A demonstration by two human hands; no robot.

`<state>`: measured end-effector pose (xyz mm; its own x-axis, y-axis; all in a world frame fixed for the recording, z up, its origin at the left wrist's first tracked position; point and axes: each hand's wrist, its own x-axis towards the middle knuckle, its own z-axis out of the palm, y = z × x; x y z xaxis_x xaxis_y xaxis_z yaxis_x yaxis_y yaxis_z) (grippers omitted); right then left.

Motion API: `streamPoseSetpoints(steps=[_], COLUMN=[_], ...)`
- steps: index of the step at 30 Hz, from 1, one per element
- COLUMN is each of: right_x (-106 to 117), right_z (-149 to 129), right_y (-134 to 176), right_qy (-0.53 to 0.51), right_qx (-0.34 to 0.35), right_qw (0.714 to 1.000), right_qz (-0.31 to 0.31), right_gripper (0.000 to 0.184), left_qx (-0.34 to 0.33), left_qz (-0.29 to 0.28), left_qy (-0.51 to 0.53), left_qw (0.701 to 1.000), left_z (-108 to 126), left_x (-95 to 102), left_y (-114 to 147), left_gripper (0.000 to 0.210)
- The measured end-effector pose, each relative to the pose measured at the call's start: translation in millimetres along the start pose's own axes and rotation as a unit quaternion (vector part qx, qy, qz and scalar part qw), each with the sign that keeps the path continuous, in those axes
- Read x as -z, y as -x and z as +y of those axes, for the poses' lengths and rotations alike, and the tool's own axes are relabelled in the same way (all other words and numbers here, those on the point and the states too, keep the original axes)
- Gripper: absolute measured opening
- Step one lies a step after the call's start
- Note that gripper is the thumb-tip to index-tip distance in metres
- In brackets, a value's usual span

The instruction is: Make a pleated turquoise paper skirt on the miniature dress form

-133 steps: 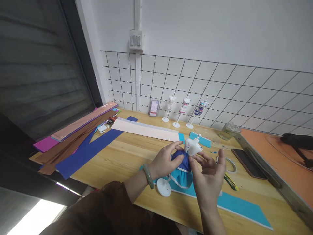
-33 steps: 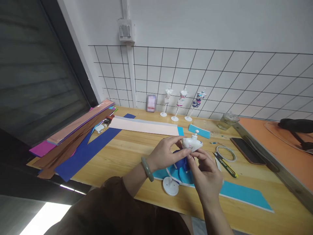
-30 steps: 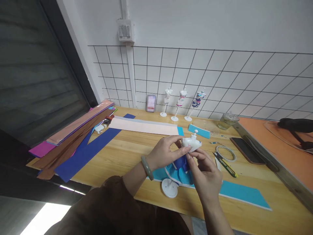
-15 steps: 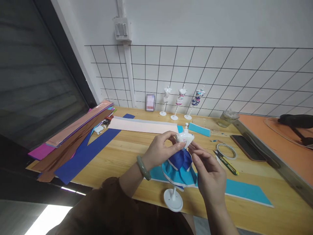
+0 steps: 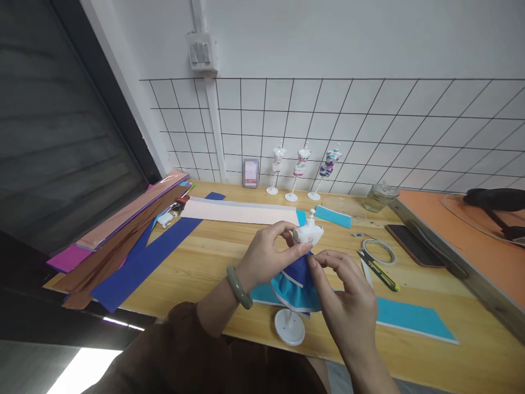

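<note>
Clasping mannequin (image 5: 305, 235) from eight o'clock between left hand's (image 5: 266, 257) fingers, likely for steadiness; pinching skirt (image 5: 294, 272) from four with right hand (image 5: 350, 293).

The skirt (image 5: 296, 280) is deep blue over turquoise with white edges, mannequin (image 5: 308, 233) is white with some pink, bangle (image 5: 238, 288) is kinda grey-green.

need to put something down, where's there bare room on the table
Bare wood shows between the blue strip and left hand, nearer than the pale pink sheet. It's crowded right of the right hand: cutter, tape ring, dark flat device.
</note>
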<state>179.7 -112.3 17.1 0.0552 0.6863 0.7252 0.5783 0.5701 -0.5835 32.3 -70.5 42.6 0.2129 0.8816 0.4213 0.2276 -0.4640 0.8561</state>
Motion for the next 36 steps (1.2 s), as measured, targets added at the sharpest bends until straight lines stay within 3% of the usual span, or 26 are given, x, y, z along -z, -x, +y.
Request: streamPoseSetpoints(steps=[17, 20, 23, 30, 33, 36], right_x=[-0.3, -0.9, -1.4, 1.3, 3.7, 5.0], right_z=[7.3, 13.8, 22.5, 33.2, 34.2, 33.0], right_y=[1.5, 1.1, -2.1, -9.3, -8.7, -9.2], right_qy=[-0.099, -0.142, -0.234, -0.379, -0.393, -0.381], right_qx=[-0.164, -0.248, -0.333, -0.377, -0.387, -0.377], right_qw=[0.981, 0.957, 0.911, 0.833, 0.818, 0.829], right_qz=[-0.037, -0.045, -0.067, -0.142, -0.163, -0.16], right_gripper=[0.01, 0.017, 0.028, 0.03, 0.029, 0.028], left_qx=[0.0, -0.004, -0.01, -0.001, 0.007, 0.009], left_qz=[-0.005, -0.008, -0.026, -0.06, -0.056, -0.052], left_qy=[0.03, 0.023, 0.025, 0.029, 0.034, 0.033], left_qw=[1.0, 1.0, 0.999, 0.998, 0.998, 0.998], left_z=[0.9, -0.9, -3.6, -7.3, -6.8, -5.4], left_x=[0.7, 1.0, 1.7, 2.8, 3.3, 3.9], left_y=[4.0, 4.2, 4.1, 2.0, 0.9, -0.4], left_gripper=[0.02, 0.022, 0.029, 0.023, 0.023, 0.022])
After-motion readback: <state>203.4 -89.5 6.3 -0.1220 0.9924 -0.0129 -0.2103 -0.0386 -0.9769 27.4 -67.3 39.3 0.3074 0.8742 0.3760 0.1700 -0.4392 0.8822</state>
